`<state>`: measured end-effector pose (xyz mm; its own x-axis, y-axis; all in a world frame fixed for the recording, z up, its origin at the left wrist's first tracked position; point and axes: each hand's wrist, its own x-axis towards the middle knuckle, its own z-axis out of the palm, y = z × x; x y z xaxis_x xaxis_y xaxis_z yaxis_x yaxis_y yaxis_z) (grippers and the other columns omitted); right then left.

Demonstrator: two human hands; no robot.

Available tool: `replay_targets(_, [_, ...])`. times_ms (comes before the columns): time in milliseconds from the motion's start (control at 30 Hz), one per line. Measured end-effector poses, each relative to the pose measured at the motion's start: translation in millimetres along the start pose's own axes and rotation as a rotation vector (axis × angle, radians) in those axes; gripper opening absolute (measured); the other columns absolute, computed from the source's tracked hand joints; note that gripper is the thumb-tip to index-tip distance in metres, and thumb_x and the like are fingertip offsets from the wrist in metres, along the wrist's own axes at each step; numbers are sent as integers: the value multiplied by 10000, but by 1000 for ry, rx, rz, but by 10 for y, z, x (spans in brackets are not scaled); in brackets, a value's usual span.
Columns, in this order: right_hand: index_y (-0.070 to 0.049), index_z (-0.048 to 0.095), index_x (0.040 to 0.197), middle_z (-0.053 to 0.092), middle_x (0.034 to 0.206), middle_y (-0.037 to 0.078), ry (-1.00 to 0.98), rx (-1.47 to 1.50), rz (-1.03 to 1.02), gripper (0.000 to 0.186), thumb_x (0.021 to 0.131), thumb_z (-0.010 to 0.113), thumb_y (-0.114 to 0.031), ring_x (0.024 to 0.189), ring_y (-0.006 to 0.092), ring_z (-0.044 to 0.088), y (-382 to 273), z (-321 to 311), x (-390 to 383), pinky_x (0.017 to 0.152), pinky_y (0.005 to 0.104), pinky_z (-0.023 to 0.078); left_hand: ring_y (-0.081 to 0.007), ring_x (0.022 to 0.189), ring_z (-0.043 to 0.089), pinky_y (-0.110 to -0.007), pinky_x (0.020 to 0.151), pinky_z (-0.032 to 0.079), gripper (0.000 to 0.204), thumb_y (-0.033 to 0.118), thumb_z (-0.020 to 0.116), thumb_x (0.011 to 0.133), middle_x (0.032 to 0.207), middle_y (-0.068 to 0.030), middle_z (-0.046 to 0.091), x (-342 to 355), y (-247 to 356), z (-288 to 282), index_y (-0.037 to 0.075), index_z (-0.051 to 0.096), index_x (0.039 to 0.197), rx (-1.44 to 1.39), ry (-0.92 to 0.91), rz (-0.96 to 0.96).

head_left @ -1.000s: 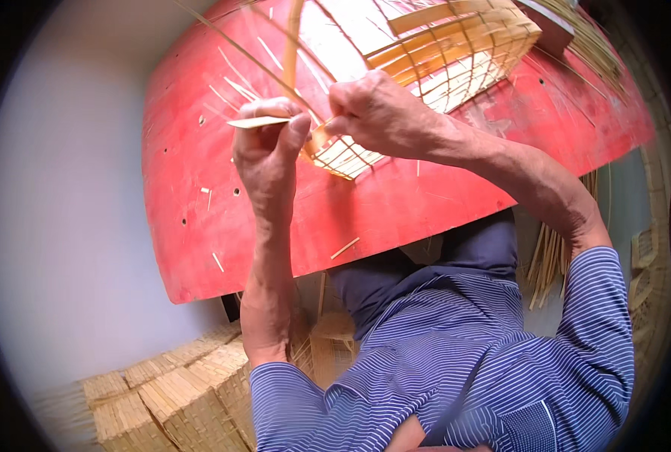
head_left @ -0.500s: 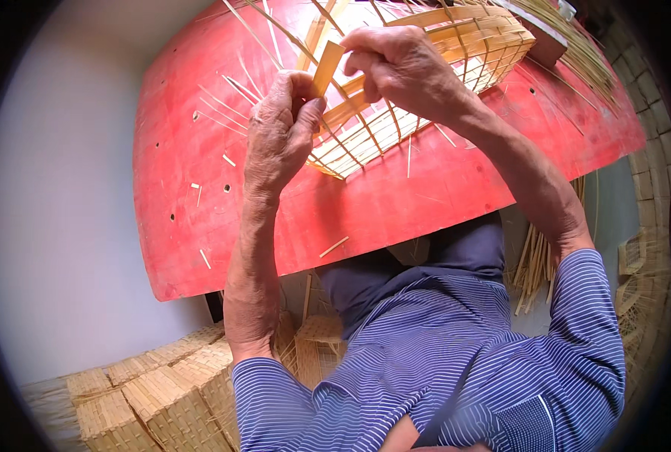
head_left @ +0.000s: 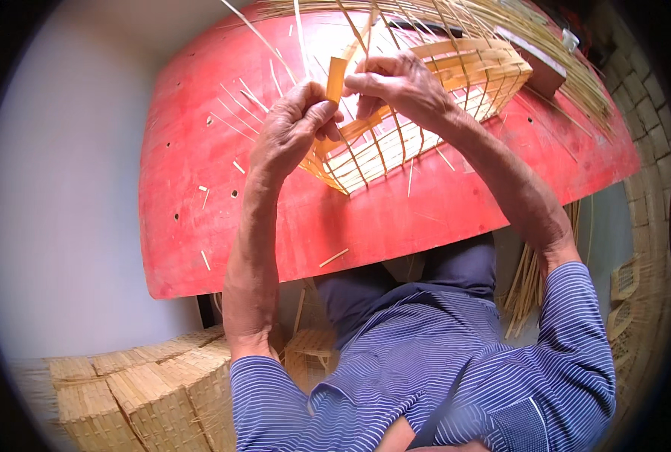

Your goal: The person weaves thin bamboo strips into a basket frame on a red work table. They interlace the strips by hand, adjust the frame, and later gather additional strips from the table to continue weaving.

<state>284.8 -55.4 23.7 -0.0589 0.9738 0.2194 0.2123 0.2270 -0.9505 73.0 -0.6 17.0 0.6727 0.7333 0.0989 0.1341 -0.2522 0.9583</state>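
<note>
- Both hands pinch one flat bamboo strip (head_left: pixel 336 81): left hand (head_left: pixel 290 132) clenched around its lower part at the basket's near corner, right hand (head_left: pixel 399 83) gripping it from the other side with fingertips closed on it just beside the left thumb.
- Red table (head_left: pixel 275 218) carries the work; its surface is littered with short slivers (head_left: pixel 334 258), so a dropped splint could be lost among them, or roll off the near edge.
- Half-woven basket frame (head_left: pixel 426 105) rests tilted on the tabletop, held only through the strip; a hard pull would likely drag or tip it, loosening the open weave.
- Upright stakes (head_left: pixel 305 38) stick out thin and unbound above the hands; a sideways tug risks bending or snapping one, or a tip pricking a finger.
- Strip itself stands nearly upright, bent sharply at the corner; judged brittle, it may crack or split along the grain if folded tighter.
- Finished woven pieces (head_left: pixel 147 392) sit stacked below the table's near edge, well apart from the hands, at little risk.
</note>
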Motion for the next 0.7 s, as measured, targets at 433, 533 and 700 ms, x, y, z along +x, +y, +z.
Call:
replay_targets(433, [-2, 714, 990, 700, 704, 64, 444, -427, -126, 113, 950, 663, -96, 611, 112, 664, -162, -93, -439, 548, 286, 534, -57, 591, 561, -259, 562, 470, 93, 120, 675, 948, 741, -23, 664, 67, 6, 263, 45, 707, 993, 169, 216, 5])
replay_targets(533, [9, 703, 1070, 722, 768, 90, 409, -481, -157, 165, 941, 662, -86, 683, 130, 679, -98, -103, -414, 601, 294, 539, -57, 588, 561, -253, 555, 468, 100, 114, 687, 935, 753, -23, 672, 53, -2, 298, 48, 719, 1003, 186, 245, 27])
replay_targets(700, [13, 698, 1048, 720, 790, 90, 254, -492, -163, 179, 960, 643, -133, 693, 130, 669, -112, -252, -279, 638, 296, 539, -89, 630, 648, -262, 557, 546, 91, 93, 687, 917, 780, -65, 733, 78, -58, 321, 57, 733, 987, 241, 254, 105])
